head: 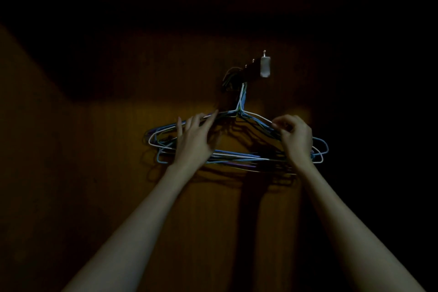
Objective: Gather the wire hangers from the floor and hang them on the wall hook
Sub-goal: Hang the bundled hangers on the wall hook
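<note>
Dim brown wood panelling fills the head view, dark toward the edges and lit only round the middle, where a wall hook (239, 71) carries a bundle of hangers (237, 149). Their necks (242, 99) rise together to the hook, though the gloom hides exactly how they sit on it; beside it a pale hook (265, 66) stands bare. The left hand (195, 141) lies against the left shoulders of the bundle with fingers spread and nearly straight, touching rather than gripping. The right hand (297, 138) has its fingers curled and pinches the upper wires on the right shoulder. The hangers are thin coated wires in white, blue and some purple, fanned slightly apart so their bottom bars run as separate lines. They are probably light and springy, likely to tangle, slide over each other and swing from the hook. The surest hold seems to be on both shoulders near the necks, pressing the stack together.
</note>
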Tool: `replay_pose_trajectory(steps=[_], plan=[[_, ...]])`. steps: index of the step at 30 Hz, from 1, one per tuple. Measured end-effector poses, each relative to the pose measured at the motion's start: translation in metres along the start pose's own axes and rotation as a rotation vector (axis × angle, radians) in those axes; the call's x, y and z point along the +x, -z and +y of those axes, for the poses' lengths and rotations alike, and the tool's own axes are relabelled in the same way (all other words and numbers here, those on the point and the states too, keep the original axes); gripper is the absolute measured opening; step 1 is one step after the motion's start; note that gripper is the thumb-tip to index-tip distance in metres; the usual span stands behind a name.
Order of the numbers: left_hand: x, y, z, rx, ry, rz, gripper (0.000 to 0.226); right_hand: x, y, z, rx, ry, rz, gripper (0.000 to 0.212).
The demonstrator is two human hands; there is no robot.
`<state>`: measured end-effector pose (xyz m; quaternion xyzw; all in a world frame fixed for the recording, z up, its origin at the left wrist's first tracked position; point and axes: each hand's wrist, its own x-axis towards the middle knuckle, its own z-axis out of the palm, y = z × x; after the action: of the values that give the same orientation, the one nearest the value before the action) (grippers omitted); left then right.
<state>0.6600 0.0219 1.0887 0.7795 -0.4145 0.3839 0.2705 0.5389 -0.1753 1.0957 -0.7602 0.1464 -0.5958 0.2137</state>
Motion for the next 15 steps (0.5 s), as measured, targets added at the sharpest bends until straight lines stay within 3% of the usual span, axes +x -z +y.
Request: replay_pose_trajectory(steps=[9,15], plan=[[-0.014,-0.019,-0.001,-0.039,0.031,0.044,0.075,-0.008,-0.004,0.009,-0.059,-0.012,-0.037,0.017],[-0.01,-0.001,-0.003,0.046,0.026,-0.153,0.064,-0.017,0.004,-0.004,-0.232,0.007,-0.057,0.019]])
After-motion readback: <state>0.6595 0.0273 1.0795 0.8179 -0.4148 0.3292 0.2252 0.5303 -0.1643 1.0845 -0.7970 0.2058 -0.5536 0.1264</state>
